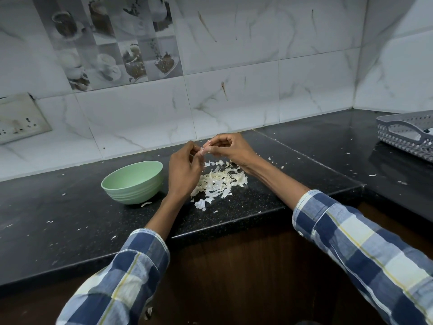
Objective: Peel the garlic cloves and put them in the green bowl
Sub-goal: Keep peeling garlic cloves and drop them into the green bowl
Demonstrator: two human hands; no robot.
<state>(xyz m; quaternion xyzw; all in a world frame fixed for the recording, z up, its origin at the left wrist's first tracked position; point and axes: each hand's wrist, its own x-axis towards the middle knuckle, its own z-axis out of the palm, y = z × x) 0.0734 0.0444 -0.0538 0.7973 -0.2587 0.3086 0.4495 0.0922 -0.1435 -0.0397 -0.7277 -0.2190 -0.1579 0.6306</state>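
Both hands meet above the black counter, just behind a heap of white garlic skins [220,181]. My left hand [185,170] and my right hand [228,147] pinch a small garlic clove [205,147] between their fingertips; a thin bit of skin sticks up from it. Most of the clove is hidden by the fingers. The green bowl [133,181] stands upright on the counter to the left of my left hand. Its inside is not visible from here.
The black granite counter [304,160] is strewn with small skin flakes. A grey perforated plastic basket [405,134] sits at the far right. A wall socket plate [21,118] is on the tiled wall at left. The counter's front edge runs below my forearms.
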